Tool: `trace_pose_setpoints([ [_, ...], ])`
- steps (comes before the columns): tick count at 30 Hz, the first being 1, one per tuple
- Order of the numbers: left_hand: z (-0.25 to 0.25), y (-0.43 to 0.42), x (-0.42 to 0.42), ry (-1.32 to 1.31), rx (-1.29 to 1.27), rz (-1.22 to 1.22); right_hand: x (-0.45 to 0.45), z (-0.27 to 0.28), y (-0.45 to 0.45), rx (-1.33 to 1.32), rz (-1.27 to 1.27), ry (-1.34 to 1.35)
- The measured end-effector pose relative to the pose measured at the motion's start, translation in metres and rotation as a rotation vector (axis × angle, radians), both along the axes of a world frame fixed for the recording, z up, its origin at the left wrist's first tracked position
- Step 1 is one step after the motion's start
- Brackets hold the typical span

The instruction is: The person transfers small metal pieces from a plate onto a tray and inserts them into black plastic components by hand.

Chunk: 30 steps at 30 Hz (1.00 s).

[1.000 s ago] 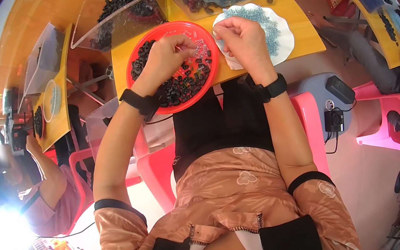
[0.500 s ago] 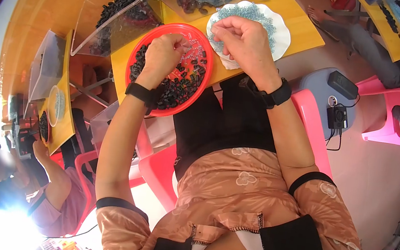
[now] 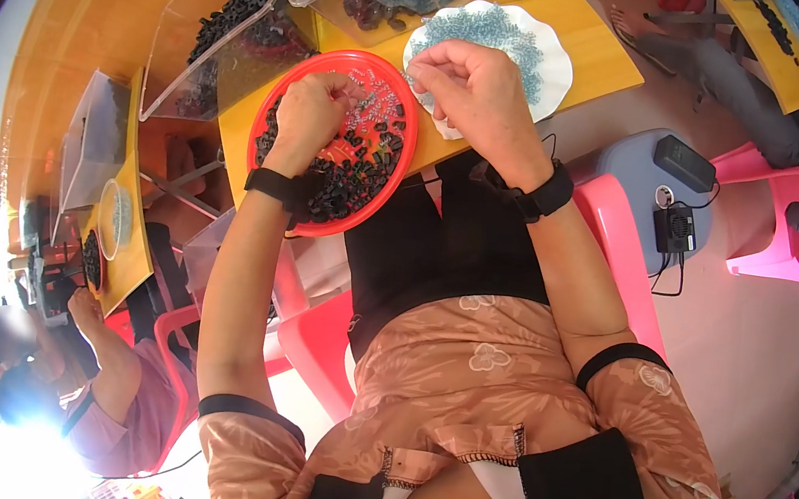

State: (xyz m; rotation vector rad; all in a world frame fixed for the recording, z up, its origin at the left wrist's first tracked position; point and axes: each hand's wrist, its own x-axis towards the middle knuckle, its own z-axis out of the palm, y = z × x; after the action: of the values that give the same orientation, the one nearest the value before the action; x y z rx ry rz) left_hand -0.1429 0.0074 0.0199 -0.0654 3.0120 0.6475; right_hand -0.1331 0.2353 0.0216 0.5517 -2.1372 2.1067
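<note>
A round red tray [image 3: 413, 125] holds many small black parts [image 3: 354, 175] and, toward its far side, small clear pieces [image 3: 379, 100]. Over the tray's upper left is my left hand [image 3: 312, 119], its fingers curled together in a pinch; what they hold, if anything, is hidden. Beside the tray stands a white scalloped plate [image 3: 559, 67] heaped with tiny bluish clear pieces [image 3: 494, 30]. My right hand [image 3: 480, 97] is above the plate's near left part, thumb and forefinger pinched together. Anything between those fingertips is too small to make out.
Clear plastic bins [image 3: 216, 34] with black parts stand at the back of the yellow table [image 3: 598, 44]. A blue-grey stool [image 3: 622, 168] to the right carries black power adapters [image 3: 683, 166]. Other people sit at tables on both sides, one by a pink chair [image 3: 773, 248].
The whole view has shifted slightly. My right hand has come a little down and left over the plate, and my left hand has moved slightly left over the tray. Both stay pinched.
</note>
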Motion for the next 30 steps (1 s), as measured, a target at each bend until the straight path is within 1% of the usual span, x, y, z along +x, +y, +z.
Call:
trace_pose_setpoints([
  [2,-0.005,-0.007,-0.002,0.046,-0.014,-0.017,-0.001,0.0,0.002,0.005,-0.003,-0.005],
  [5,0.004,-0.005,0.0,0.074,-0.029,0.007,0.0,0.001,0.002,-0.013,0.008,-0.028],
  [8,-0.002,-0.007,-0.002,0.046,-0.01,-0.008,0.001,0.0,-0.001,-0.01,0.023,-0.034],
  [14,0.011,0.014,0.007,0.03,-0.177,-0.008,0.001,0.001,-0.001,0.014,0.003,-0.053],
  [17,0.011,0.012,0.005,0.029,-0.253,-0.073,0.002,0.001,-0.001,0.011,0.016,-0.067],
  [20,0.004,0.006,0.001,0.036,-0.226,-0.066,0.003,0.002,-0.001,0.01,0.009,-0.049],
  [26,0.003,-0.009,0.002,0.042,0.035,0.016,0.003,0.001,-0.002,0.037,-0.008,-0.034],
  [30,0.001,-0.012,0.002,0.042,0.071,0.028,0.003,-0.001,-0.004,0.017,0.023,-0.013],
])
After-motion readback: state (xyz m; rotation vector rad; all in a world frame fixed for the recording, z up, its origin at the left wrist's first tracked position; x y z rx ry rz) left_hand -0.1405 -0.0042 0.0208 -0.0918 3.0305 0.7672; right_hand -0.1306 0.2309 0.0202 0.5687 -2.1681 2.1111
